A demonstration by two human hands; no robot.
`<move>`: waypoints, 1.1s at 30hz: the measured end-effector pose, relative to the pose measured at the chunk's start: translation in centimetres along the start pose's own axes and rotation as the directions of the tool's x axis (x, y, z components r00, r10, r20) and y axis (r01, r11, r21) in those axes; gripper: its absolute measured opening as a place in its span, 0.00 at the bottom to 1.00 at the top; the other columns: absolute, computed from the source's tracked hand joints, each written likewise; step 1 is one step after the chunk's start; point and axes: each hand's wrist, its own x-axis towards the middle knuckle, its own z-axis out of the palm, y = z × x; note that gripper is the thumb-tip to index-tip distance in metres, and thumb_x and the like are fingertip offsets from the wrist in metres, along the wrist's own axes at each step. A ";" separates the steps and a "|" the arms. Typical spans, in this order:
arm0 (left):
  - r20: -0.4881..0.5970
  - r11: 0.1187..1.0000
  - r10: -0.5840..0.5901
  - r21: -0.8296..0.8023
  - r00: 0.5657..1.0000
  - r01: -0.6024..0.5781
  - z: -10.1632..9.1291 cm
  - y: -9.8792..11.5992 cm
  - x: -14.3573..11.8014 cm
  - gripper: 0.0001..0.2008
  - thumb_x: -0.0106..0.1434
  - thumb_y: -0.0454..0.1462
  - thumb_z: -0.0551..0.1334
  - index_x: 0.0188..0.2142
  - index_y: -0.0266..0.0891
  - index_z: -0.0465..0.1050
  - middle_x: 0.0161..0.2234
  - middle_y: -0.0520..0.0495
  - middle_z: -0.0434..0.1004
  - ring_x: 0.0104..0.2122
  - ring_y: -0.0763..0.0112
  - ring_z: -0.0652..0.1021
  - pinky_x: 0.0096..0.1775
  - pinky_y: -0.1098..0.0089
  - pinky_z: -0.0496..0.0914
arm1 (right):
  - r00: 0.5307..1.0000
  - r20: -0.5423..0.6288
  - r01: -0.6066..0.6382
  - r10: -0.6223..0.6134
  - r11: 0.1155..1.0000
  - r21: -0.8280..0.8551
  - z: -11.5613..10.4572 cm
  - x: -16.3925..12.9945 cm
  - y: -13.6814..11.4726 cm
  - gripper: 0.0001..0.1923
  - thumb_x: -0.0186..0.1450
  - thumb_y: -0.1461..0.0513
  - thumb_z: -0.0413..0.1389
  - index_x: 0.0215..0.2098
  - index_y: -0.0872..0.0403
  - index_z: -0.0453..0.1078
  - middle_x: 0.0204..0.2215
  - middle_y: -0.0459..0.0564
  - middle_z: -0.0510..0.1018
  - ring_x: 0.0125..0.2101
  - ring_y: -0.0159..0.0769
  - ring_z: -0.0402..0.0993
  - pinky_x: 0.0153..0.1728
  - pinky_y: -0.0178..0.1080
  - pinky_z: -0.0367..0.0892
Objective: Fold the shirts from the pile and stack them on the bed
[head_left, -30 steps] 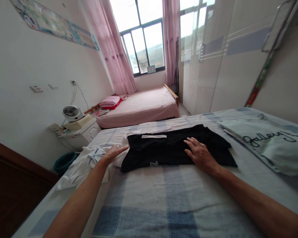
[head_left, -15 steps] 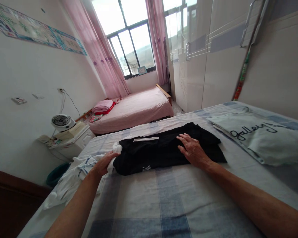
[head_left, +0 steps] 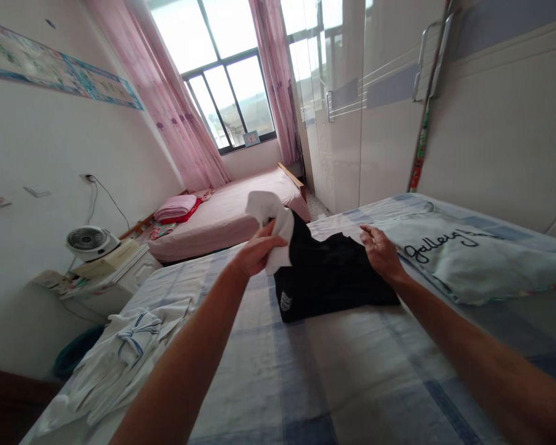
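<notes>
A black shirt [head_left: 333, 278] with a white collar [head_left: 265, 207] and a small pale print near its lower left corner lies partly folded on the checked bedsheet. My left hand [head_left: 258, 250] is closed on the white collar and lifts that end off the bed. At the far right end of the shirt is my right hand [head_left: 380, 250], its fingers loosely bent and nothing visible in them; whether it touches the cloth I cannot tell.
A pale green folded garment [head_left: 463, 253] with black lettering lies to the right. A crumpled white garment [head_left: 143, 346] with blue stripes is at the left. Beyond stand a fan [head_left: 88, 240] on a cabinet, a pink bed [head_left: 241, 198] and a wardrobe [head_left: 389, 142].
My left hand has lifted the collar end and carried it to the right, bending the shirt. My right hand has risen from lying flat on the shirt and shifted to its right end.
</notes>
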 end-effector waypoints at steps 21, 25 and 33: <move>-0.286 0.927 -0.358 0.007 0.889 0.376 0.6 -10.4 -0.7 0.18 0.52 0.47 0.67 0.33 0.34 0.71 0.26 0.47 0.75 0.26 0.70 0.75 0.26 0.72 0.69 | 0.973 0.143 0.188 -0.183 0.982 -0.025 0.3 -1.6 -4.3 0.20 0.65 0.57 0.45 0.51 0.56 0.66 0.49 0.59 0.72 0.51 0.45 0.67 0.52 0.49 0.62; -0.228 0.888 -0.437 -0.262 0.870 0.377 1.8 -10.6 -0.3 0.09 0.53 0.37 0.67 0.29 0.33 0.71 0.21 0.48 0.74 0.23 0.70 0.75 0.26 0.72 0.70 | 0.920 0.337 0.186 -0.199 0.980 0.072 0.7 -4.4 -7.1 0.21 0.64 0.56 0.48 0.53 0.54 0.64 0.50 0.56 0.71 0.48 0.41 0.70 0.49 0.44 0.65; -0.233 0.842 -0.414 -0.466 0.880 0.273 4.3 -9.5 0.7 0.02 0.54 0.29 0.61 0.28 0.33 0.68 0.20 0.50 0.72 0.19 0.74 0.73 0.27 0.73 0.71 | 0.761 0.477 0.576 -0.440 0.797 -0.183 1.3 -11.5 -10.3 0.40 0.56 0.62 0.55 0.65 0.55 0.49 0.62 0.60 0.58 0.60 0.49 0.55 0.56 0.53 0.56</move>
